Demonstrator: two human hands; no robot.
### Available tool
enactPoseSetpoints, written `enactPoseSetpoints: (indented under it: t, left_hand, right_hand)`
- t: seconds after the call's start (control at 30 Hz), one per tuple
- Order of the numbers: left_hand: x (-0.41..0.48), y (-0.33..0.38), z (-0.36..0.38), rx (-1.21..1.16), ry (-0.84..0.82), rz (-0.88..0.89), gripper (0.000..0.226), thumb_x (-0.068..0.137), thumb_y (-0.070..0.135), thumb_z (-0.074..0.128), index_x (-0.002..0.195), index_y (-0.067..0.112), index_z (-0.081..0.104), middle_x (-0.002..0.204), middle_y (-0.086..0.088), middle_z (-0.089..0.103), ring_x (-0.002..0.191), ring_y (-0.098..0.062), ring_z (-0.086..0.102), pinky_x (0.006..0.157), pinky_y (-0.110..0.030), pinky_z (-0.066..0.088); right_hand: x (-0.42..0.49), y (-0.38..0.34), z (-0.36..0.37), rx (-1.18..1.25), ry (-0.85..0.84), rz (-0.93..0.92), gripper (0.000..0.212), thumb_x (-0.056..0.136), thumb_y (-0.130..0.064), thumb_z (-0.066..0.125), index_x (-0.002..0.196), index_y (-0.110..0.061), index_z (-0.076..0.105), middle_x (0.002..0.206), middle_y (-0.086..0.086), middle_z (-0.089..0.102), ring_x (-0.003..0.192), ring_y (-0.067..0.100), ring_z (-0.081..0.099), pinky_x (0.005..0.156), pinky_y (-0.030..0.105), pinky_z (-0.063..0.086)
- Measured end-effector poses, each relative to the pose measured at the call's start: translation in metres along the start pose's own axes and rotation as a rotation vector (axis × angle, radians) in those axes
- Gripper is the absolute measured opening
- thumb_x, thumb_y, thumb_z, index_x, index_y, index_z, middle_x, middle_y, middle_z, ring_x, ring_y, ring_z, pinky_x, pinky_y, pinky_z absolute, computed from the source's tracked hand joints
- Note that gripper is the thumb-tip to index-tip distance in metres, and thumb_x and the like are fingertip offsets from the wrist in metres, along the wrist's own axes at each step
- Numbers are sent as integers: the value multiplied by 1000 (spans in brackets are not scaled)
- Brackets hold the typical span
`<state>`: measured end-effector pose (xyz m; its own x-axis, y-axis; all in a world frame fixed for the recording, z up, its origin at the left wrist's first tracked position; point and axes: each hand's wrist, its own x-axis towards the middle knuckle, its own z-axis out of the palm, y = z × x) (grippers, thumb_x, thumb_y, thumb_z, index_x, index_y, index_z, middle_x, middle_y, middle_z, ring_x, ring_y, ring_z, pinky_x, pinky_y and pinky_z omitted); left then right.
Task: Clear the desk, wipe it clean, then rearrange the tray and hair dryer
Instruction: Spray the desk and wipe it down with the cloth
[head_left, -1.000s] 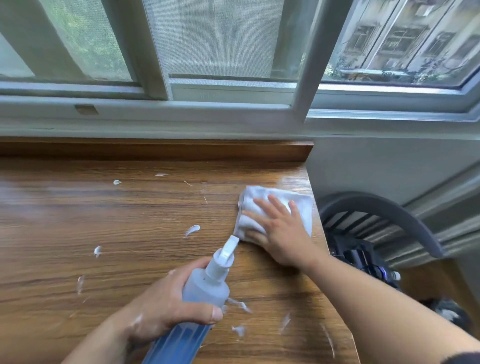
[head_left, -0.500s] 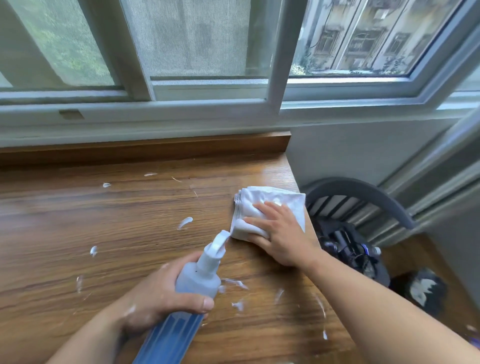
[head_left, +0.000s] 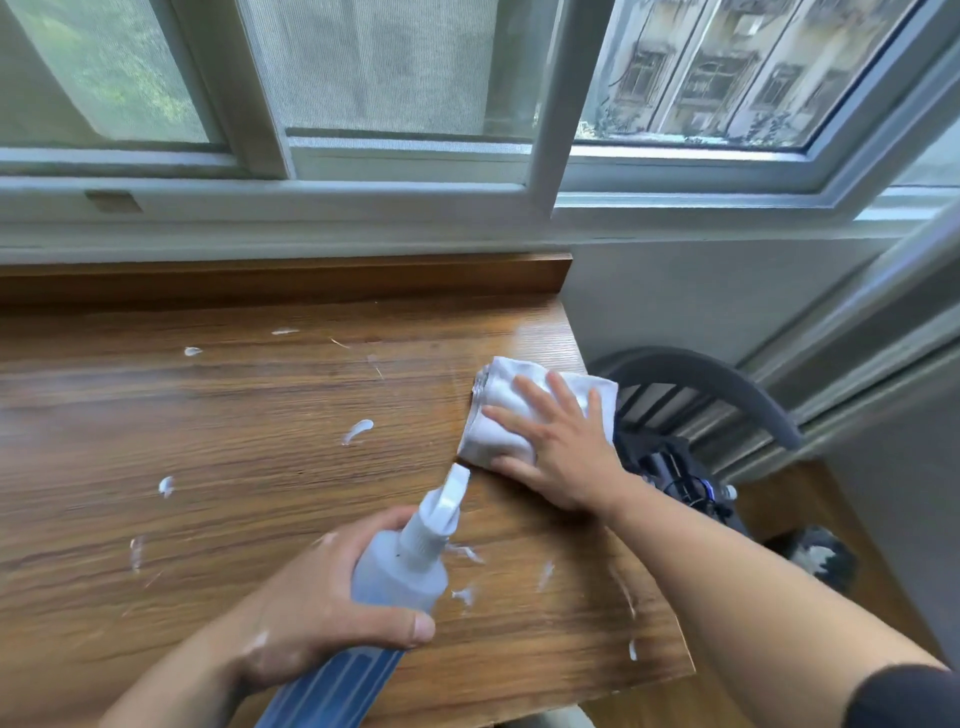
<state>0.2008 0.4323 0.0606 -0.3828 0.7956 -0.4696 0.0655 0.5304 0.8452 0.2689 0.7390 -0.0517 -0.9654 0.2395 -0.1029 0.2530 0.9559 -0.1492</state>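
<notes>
A brown wooden desk (head_left: 218, 441) carries several white smears, one of them a white streak (head_left: 357, 431) near the middle. My left hand (head_left: 322, 608) grips a pale blue spray bottle (head_left: 400, 571) with a white nozzle that points toward the far right. My right hand (head_left: 558, 452) lies flat with spread fingers on a folded white cloth (head_left: 498, 410) at the desk's right edge. No tray or hair dryer can be made out on the desk.
A raised wooden ledge (head_left: 285, 278) runs along the desk's back under a white window frame (head_left: 363, 208). Right of the desk stands a dark chair (head_left: 727, 384) with dark items (head_left: 680, 478) on its seat. A dark object (head_left: 815, 556) lies on the floor.
My right hand and the cloth have slid slightly toward the desk's right edge. The bottle stays held in my left hand, and the camera has turned a little to the right.
</notes>
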Motion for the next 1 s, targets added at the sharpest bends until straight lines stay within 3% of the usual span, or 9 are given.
enactPoseSetpoints:
  t: [0.13,0.33,0.47,0.7,0.87,1.0]
  left_hand:
    - [3,0,13,25,58,-21,86,55,59,82,135,53,51,125,14,70,118,-10,64,106,-40,47]
    - [1,8,44,-36,115,1,72,63,41,84,130,51,58,121,7,73,112,-14,68,97,-22,51]
    - [1,14,63,-27,133,-4,74,63,45,84,133,43,59,120,-4,72,108,-26,67,102,-47,50]
    - [0,23,84,24,21,-57,80,57,55,83,132,53,56,120,10,69,109,-11,64,103,-38,49]
    - [-1,20,91,25,-168,-69,83,61,49,85,138,35,57,119,0,70,109,-22,65,100,-42,48]
    - [-5,6,88,19,-173,-93,77,58,47,86,130,33,63,114,-3,72,103,-24,67,98,-46,50]
  right_hand:
    - [69,17,-11,-42,-7,36,69,80,-88,31,144,-60,26,165,-8,11,151,33,7,110,71,13]
    - [84,38,-18,-122,0,-87,68,80,-85,29,143,-60,29,153,-7,27,140,31,26,101,54,31]
    - [66,44,-19,-53,-11,-128,62,84,-78,38,141,-55,35,151,-7,31,137,30,26,102,53,35]
    - [-25,36,-10,-26,26,-190,52,91,-72,34,138,-52,40,149,-8,33,131,28,29,95,49,40]
    - [-95,35,-5,-29,23,-198,54,94,-73,29,141,-50,41,151,-7,35,130,29,33,94,49,41]
    - [-119,35,2,-35,81,-176,54,94,-73,33,140,-50,46,150,-6,42,130,29,37,99,54,38]
